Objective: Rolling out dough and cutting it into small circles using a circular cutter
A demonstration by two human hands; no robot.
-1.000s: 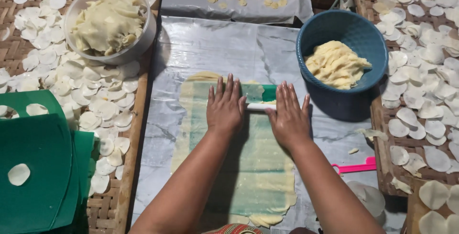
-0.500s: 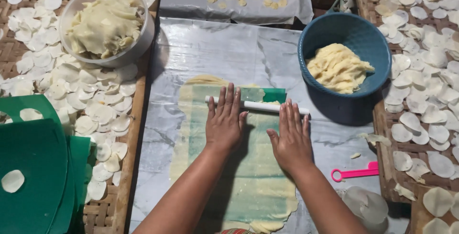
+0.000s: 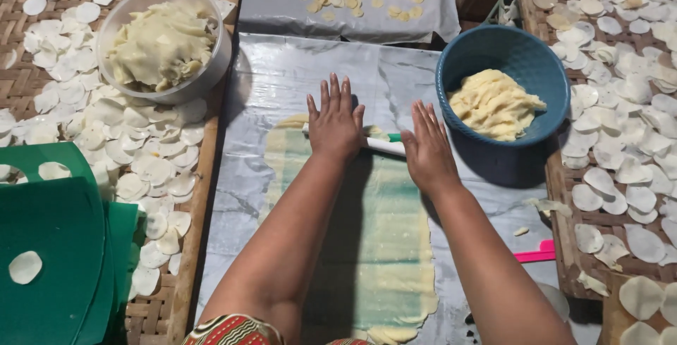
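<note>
**Both palms flat on rolling pin over dough sheet**

Left hand (image 3: 334, 125) and right hand (image 3: 427, 149) lay spread, fingers fully extended, palms pressing down on a thin white rolling pin (image 3: 384, 146) rather than gripping it. Flat palms fit rolling: weight went down through the pin, nothing was clasped. The pin sat crosswise near the far end of a long pale dough sheet (image 3: 384, 246), which ran lengthwise toward the person on a grey plastic-covered surface (image 3: 282, 77). A greenish tint showed through the thin dough, seemingly from an underlay.

Placement looked practical: the blue bowl (image 3: 543, 70) of yellowish dough scraps stood just right of the hands, within reach; the white bowl (image 3: 211, 49) heaped with dough stood at far left. Cut round pieces (image 3: 106, 119) lay spread singly on woven bamboo trays either side, apparently so they stayed apart. A second plastic sheet (image 3: 423, 20) at the far edge carried small yellowish pieces.

Counts: two hands, one pin, one dough sheet, two bowls, one pink tool (image 3: 539, 253) at right, one stack of green plastic sheets (image 3: 49, 246) at left bearing two rounds. Rounds on trays: too many to count.
</note>
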